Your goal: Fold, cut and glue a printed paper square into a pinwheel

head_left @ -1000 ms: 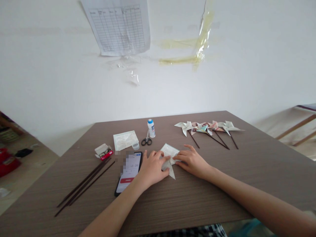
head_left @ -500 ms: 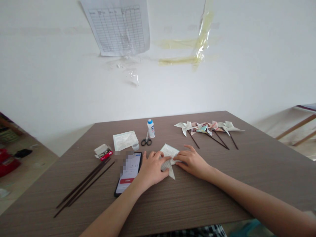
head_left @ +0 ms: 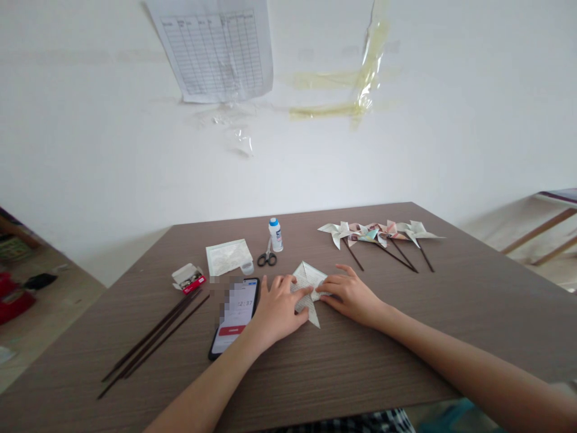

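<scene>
A printed sheet of paper (head_left: 305, 275), folded with a pointed flap toward me, lies on the table between my hands. My left hand (head_left: 282, 304) rests over its left side, fingers spread, the thumb and forefinger apart on the paper. At the right edge, my right hand (head_left: 351, 296) has its thumb and fingertips drawn together on a fold; its little finger sticks out. The left palm hides part of the paper. Close by the left hand is a phone (head_left: 237, 313) with a lit screen.
Behind stand a glue bottle (head_left: 276, 236), black-handled scissors (head_left: 267, 258), a flat paper piece (head_left: 229, 257) and a small clear cup (head_left: 246, 267). At left are a small red-and-white box (head_left: 188, 278) and several dark sticks (head_left: 151, 337). Several paper pinwheels (head_left: 378, 233) lie at the back right.
</scene>
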`<state>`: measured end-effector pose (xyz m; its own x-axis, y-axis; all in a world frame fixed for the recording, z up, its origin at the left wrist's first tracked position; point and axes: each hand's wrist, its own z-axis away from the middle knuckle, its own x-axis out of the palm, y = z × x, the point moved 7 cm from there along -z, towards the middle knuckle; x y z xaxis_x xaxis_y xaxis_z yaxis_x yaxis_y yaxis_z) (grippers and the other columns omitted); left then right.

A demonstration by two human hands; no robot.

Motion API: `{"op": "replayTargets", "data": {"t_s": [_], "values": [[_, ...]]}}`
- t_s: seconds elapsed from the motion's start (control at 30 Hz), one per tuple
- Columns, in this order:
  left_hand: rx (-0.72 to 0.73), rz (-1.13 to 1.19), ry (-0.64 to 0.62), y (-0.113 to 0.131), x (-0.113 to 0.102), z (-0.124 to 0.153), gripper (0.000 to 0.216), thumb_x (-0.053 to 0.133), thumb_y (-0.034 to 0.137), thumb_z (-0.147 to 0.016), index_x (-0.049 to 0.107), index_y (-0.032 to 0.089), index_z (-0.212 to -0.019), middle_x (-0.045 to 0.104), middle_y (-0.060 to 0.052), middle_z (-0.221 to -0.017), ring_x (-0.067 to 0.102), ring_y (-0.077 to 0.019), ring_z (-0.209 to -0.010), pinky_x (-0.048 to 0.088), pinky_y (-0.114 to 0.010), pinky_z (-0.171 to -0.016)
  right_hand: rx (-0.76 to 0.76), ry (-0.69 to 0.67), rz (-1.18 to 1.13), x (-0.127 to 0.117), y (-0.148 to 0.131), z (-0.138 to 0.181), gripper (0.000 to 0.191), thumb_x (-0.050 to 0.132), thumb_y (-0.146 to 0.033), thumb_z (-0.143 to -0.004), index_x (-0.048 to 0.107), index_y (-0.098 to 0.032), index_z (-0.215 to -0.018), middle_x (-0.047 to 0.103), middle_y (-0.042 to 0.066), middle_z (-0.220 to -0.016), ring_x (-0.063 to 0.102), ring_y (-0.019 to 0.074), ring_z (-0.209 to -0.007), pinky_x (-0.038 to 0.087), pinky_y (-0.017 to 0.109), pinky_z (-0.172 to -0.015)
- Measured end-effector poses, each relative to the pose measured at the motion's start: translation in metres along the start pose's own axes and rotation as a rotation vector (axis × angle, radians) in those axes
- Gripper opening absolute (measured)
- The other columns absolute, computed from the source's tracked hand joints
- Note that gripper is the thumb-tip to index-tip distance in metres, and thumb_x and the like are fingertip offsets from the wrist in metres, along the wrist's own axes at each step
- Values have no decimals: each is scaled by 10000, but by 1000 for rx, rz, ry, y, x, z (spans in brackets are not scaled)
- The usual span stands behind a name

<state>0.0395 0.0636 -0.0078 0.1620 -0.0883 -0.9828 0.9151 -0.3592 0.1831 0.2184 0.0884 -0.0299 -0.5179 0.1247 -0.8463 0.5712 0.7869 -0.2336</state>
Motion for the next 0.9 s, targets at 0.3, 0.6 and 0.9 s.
{"op": "replayTargets", "data": {"t_s": [0.3,0.6,0.9], "values": [[2,7,-9,-1,4,-1,523,742,382,-1055,752,398,-1578,686,-111,-1648,520,-451,-1611,208,-891,-1384,-2,-6,6,-2,-1,0,260,652,-261,-1123,890,-351,-1177,896,67,-1061,865,306,-1000,539,630,-1261],[-27,54,-1,-4,3,-3,633,802,376,-999,689,378,-1621,692,-111,-1636,521,-467,-1608,221,-903,-1376,-18,-13,15,0,0,1,200,701,-230,-1113,874,-277,-1202,903,70,-1093,875,292,-1026,523,649,-1282],[-9,45,15,-3,1,-3,509,804,371,-1006,779,338,-1513,715,-116,-1612,546,-466,-1582,217,-904,-1375,-3,-39,44,-1,-1,0,224,680,-240,-1127,884,-298,-1201,897,75,-1080,871,284,-1026,513,601,-1299]]}}
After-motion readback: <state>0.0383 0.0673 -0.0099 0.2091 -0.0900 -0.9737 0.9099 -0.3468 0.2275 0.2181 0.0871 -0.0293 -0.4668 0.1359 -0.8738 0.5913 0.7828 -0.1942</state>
